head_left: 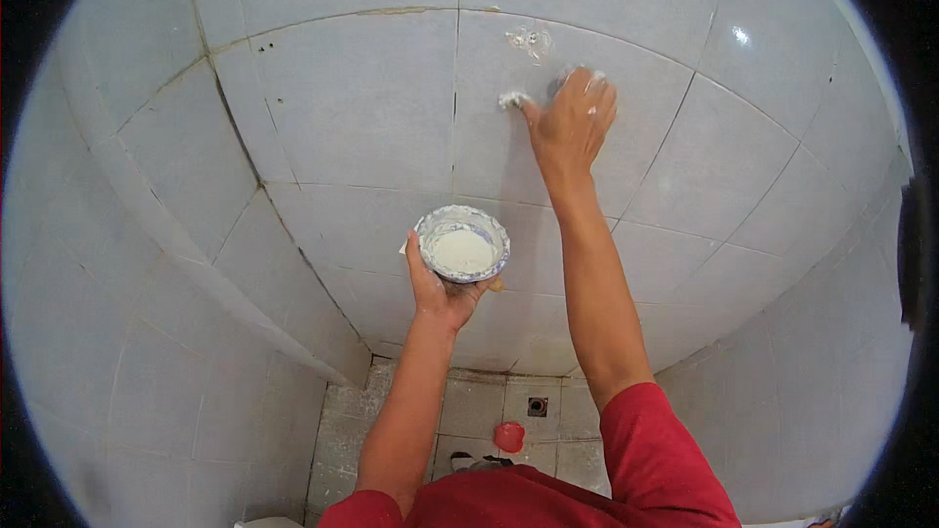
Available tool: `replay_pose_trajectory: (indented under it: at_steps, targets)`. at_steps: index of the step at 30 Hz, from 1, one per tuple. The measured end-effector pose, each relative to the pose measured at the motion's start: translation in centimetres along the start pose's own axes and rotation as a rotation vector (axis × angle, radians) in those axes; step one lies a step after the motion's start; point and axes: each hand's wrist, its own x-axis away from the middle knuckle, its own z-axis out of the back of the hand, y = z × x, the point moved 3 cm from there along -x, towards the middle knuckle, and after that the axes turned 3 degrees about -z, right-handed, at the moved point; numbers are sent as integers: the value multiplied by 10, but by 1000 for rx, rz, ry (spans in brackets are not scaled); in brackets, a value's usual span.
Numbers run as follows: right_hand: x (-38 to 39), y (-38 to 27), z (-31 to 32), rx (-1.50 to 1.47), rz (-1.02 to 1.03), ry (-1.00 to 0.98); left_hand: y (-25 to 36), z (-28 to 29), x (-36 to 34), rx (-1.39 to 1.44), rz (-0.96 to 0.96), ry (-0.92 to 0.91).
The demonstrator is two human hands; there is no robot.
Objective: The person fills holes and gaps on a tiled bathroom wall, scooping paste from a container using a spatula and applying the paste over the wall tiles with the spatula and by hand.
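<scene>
White, thick-looking stuff (462, 250) fills the lower part of a round bowl (460, 216), its top smooth and faintly cream, lying below the rim. More white is crusted around the rim and streaked down the inner wall, with bluish patches showing between the streaks. The bowl is in front of the tiled wall (362, 117), near the middle of the view, tipped so that its mouth faces up toward the head; whether it touches the tiles I cannot tell.

The left hand (445, 301) holds the bowl from below and from the left, thumb up along the outer side and fingers curled around underneath. A small tan patch shows at the bowl's lower right; what it is cannot be made out.

The right hand (572, 127) reaches higher, up at the tiles, its fingers bent and the thumb spread apart from them. White is smeared on these fingers; whether they grip anything I cannot tell, as the back of the hand hides it. Just beside the thumb tip is a white dab (513, 99) on the tile, and above it a thin, patchy smear (529, 40).

Below, on the tiled floor (469, 411), a small red thing (509, 436) lies near a square drain (537, 406).
</scene>
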Motion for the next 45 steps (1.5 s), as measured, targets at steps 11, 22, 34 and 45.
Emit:
replay_pose_trajectory:
  at_steps: [11,22,34,45]
  targets:
    - [7,12,14,31,-67,-43,3,2,2,-24,1,-14]
    - [-24,17,9,-73,-107,-75,9,7,2,-58,37,-129]
    - [-85,11,11,-166,-138,-36,10,15,-5,-18,30,-56]
    - [-70,-13,9,-73,-332,71,14,6,-3,-34,117,-30]
